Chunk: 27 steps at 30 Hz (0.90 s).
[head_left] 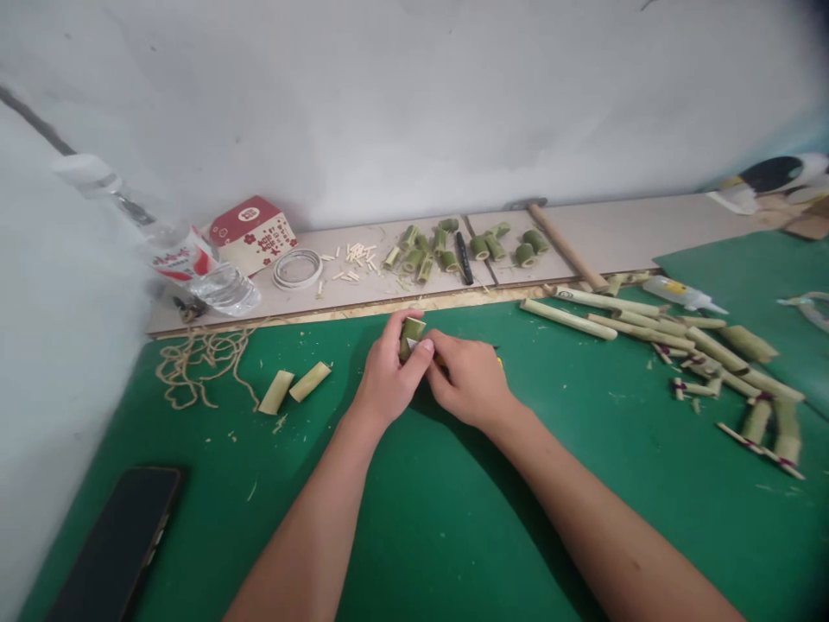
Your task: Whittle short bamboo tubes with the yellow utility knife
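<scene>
My left hand (387, 373) pinches a short green bamboo piece (410, 332) upright against the green mat (414, 510), thumb and fingers closed round it. My right hand (471, 380) is closed just to its right, gripping a thin tool with a yellow tip that pokes out past the knuckles; what the tool is stays hidden. The two hands touch at the bamboo piece. Two split bamboo halves (294, 387) lie on the mat to the left of my left hand.
Long bamboo sticks (622, 320), tied bamboo bits (768, 428) and a glue bottle (683, 295) lie right. On the board behind: cut bamboo rings (466, 244), a black pen (463, 257), a hammer (565, 244), tape (297, 268), a red box (253, 231), a plastic bottle (187, 255). Twine (204, 358) and a phone (120, 540) lie left.
</scene>
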Each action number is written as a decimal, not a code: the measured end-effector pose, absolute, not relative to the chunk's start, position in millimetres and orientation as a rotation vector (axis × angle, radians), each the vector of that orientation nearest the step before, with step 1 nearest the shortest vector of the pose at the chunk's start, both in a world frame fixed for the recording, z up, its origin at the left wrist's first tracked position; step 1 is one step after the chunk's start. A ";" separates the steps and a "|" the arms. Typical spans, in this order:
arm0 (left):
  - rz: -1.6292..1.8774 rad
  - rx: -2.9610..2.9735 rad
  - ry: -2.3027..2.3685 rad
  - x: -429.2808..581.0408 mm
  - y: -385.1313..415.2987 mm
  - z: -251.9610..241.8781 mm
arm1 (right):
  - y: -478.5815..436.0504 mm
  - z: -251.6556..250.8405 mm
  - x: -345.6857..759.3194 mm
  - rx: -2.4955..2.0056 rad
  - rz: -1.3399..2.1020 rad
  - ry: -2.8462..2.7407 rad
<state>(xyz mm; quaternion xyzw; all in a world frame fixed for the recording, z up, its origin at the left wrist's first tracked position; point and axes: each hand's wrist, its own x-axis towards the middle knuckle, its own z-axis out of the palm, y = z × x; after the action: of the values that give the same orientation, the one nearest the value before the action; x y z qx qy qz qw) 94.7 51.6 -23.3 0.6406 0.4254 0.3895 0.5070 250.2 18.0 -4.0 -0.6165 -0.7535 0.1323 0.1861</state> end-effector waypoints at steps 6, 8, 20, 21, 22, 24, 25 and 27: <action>0.950 1.548 1.033 95.3 52.0 -23.8 | 18.6 -2.9 250.0 -1.757 0.356 -2.136; 0.950 1.544 1.032 95.6 52.0 -23.9 | 18.6 -3.0 250.2 -1.752 0.350 -2.134; 0.951 1.552 1.035 95.9 54.6 -28.8 | 20.6 -8.5 251.8 -1.743 0.327 -2.060; 0.950 1.547 1.038 96.4 54.7 -28.5 | 21.0 -8.4 252.4 -1.748 0.321 -2.049; 0.948 1.542 1.042 96.8 54.7 -28.3 | 21.3 -8.3 253.0 -1.753 0.317 -2.042; 0.950 1.538 1.047 97.3 54.5 -28.1 | 21.7 -8.2 253.8 -1.757 0.316 -2.042; 0.952 1.536 1.047 97.4 54.3 -28.2 | 21.6 -8.1 254.0 -1.757 0.315 -2.045; 0.955 1.532 1.041 97.2 54.0 -29.0 | 21.3 -7.7 254.1 -1.752 0.314 -2.053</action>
<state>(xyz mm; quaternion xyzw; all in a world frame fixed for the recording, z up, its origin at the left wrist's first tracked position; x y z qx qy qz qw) 97.2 54.0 -29.0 0.6347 0.4314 0.3956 0.5045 254.1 21.3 -7.7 -0.6302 -0.7387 0.1128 0.2106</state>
